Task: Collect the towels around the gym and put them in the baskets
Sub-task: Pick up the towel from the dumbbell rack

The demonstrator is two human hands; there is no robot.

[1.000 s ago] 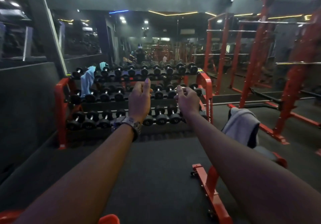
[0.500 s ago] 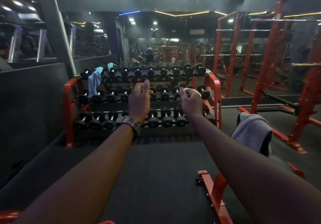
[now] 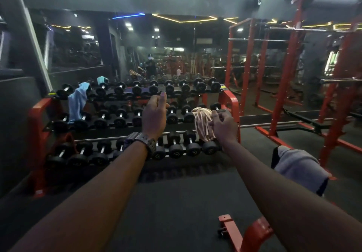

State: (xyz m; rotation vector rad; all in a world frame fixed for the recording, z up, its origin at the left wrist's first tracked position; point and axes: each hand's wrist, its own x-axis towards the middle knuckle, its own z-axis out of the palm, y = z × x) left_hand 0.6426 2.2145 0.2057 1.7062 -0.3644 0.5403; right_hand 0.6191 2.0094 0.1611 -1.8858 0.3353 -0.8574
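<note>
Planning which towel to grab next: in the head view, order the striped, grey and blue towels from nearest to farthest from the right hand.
1. Striped towel, on the rack beside the right hand.
2. Grey towel, on the bench to the right.
3. Blue towel, at the rack's far left.

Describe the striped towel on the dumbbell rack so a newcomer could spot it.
Find the red-framed dumbbell rack against the mirrored wall. Near the right end of its middle shelf, a tan-and-cream striped towel hangs over the dumbbells, beside the right hand. The rack's other towel, a plain blue towel, hangs at the left end.
</note>
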